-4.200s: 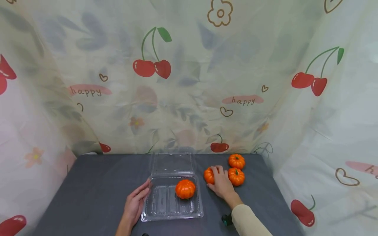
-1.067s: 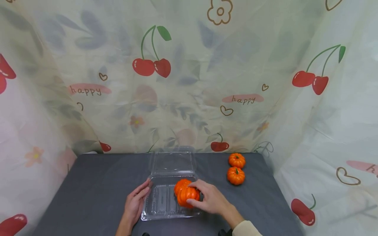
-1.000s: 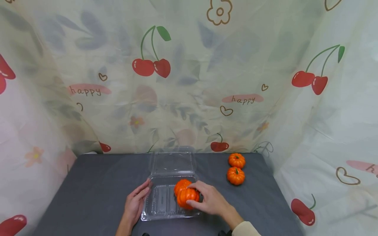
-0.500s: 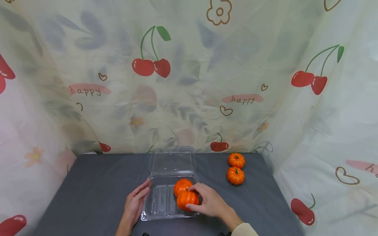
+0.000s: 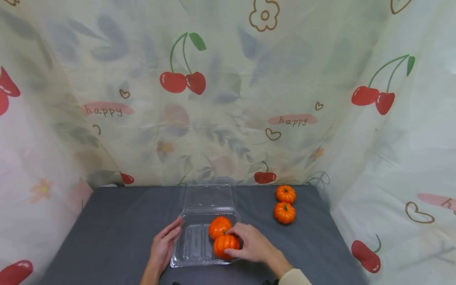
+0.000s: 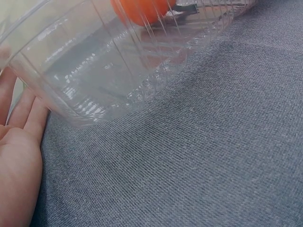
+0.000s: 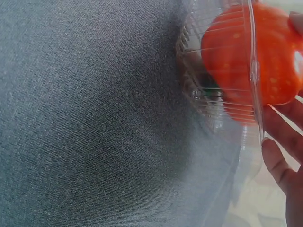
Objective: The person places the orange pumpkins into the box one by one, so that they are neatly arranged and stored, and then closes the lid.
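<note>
A clear plastic clamshell container (image 5: 192, 242) stands on the dark table, its lid (image 5: 208, 197) folded back behind it. My left hand (image 5: 163, 246) rests along the container's left side, and its fairly straight fingers (image 6: 37, 116) touch the outer wall. Inside, on the right, my right hand (image 5: 254, 246) holds a small orange pumpkin (image 5: 222, 246) between thumb and fingers. Another orange pumpkin (image 5: 219, 227) lies right behind it, partly covered. In the right wrist view, the held pumpkin (image 7: 270, 56) shows partly through the clear wall, and one digit (image 7: 274, 161) is at the rim.
Two more orange pumpkins, a rear one (image 5: 285, 194) and a nearer one (image 5: 284, 213), stand together at the table's back right. A patterned curtain (image 5: 228, 130) hangs behind the grey cloth-covered table (image 5: 114, 233) and along both sides.
Earlier my right hand was on a pumpkin at the right of the container; that pumpkin is now inside it. Over the last second hand and pumpkin moved slightly nearer. My left hand stayed put.
</note>
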{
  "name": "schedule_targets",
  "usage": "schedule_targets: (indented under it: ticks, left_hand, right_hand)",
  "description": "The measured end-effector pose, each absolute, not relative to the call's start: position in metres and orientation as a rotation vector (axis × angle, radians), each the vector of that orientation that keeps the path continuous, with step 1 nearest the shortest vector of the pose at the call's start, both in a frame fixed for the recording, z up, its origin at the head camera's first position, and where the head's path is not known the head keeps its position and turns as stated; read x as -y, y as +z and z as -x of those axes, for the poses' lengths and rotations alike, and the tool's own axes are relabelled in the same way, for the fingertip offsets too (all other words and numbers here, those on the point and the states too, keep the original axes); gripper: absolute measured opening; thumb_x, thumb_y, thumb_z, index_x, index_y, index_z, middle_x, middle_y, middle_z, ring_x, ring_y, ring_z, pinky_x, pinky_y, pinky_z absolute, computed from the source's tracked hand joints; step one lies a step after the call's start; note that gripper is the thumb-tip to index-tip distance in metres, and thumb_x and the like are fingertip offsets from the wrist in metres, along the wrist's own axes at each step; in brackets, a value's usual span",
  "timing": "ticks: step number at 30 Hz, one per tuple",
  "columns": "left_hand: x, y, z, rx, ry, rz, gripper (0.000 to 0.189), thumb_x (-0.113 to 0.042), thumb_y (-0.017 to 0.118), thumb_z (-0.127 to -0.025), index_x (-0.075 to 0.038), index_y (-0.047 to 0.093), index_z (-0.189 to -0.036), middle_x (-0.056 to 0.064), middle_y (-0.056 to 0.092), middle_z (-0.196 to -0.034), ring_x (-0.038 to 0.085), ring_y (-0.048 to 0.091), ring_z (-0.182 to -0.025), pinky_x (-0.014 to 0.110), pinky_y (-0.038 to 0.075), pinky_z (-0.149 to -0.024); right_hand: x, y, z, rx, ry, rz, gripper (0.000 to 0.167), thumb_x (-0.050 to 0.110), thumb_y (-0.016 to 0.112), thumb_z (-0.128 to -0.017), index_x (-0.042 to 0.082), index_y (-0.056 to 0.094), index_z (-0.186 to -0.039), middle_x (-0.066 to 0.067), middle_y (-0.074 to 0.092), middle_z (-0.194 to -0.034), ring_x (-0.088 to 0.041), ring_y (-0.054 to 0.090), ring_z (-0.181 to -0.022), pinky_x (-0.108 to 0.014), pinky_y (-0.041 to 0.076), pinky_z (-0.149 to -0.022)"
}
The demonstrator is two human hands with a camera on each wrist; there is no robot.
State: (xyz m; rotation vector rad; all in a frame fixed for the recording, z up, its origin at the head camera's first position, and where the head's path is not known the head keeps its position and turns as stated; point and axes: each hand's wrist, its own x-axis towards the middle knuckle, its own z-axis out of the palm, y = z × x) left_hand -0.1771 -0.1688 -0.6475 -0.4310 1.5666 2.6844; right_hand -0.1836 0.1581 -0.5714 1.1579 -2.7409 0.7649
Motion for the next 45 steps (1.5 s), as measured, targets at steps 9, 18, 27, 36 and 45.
schedule_targets:
  ticks: [9, 18, 27, 36, 45]
  left_hand:
    - [0.17, -0.646, 0.179, -1.561, 2.665, 0.48, 0.059, -0.008, 0.073, -0.092, 0.002, 0.051, -0.145, -0.015, 0.075, -0.117, 0.002, 0.069, -0.114, 0.02, 0.055, -0.1]
    - [0.17, -0.648, 0.177, -1.572, 2.69, 0.451, 0.055, -0.004, 0.069, -0.094, 0.005, 0.05, -0.145, -0.014, 0.075, -0.117, 0.003, 0.07, -0.114, 0.02, 0.056, -0.099]
    - [0.17, -0.649, 0.176, -1.573, 2.681, 0.457, 0.057, -0.007, 0.071, -0.093, 0.004, 0.05, -0.145, -0.015, 0.075, -0.117, 0.003, 0.069, -0.115, 0.021, 0.055, -0.101]
    - [0.169, -0.65, 0.174, -1.569, 2.709, 0.398, 0.051, -0.004, 0.069, -0.094, 0.005, 0.053, -0.142, -0.014, 0.075, -0.118, 0.004, 0.069, -0.117, 0.022, 0.055, -0.102]
    - [0.169, -0.648, 0.176, -1.562, 2.721, 0.364, 0.05, -0.003, 0.068, -0.095, 0.005, 0.053, -0.142, -0.013, 0.075, -0.118, 0.004, 0.069, -0.115, 0.022, 0.055, -0.102]
  right_hand:
    - [-0.154, -0.569, 0.183, 2.828, 0.629, -1.183, 0.047, 0.067, 0.065, -0.089, 0.029, 0.07, -0.116, 0.016, 0.068, -0.107, -0.004, 0.06, -0.098, -0.026, 0.049, -0.084]
    - [-0.151, -0.568, 0.181, 2.845, 0.558, -1.224, 0.051, 0.068, 0.066, -0.088, 0.029, 0.071, -0.12, 0.014, 0.066, -0.109, -0.006, 0.06, -0.099, -0.028, 0.052, -0.088]
    - [-0.154, -0.563, 0.18, 2.803, 0.568, -1.201, 0.049, 0.063, 0.067, -0.09, 0.026, 0.07, -0.121, 0.01, 0.067, -0.113, -0.01, 0.06, -0.101, -0.031, 0.055, -0.091]
    - [-0.155, -0.557, 0.181, 2.874, 0.527, -0.878, 0.061, 0.066, 0.058, -0.094, 0.024, 0.059, -0.139, 0.006, 0.061, -0.123, -0.014, 0.055, -0.106, -0.039, 0.054, -0.094]
    - [-0.156, -0.557, 0.183, 2.877, 0.371, -0.734, 0.071, 0.065, 0.061, -0.092, 0.025, 0.049, -0.15, -0.009, 0.05, -0.147, -0.035, 0.048, -0.134, -0.058, 0.046, -0.109]
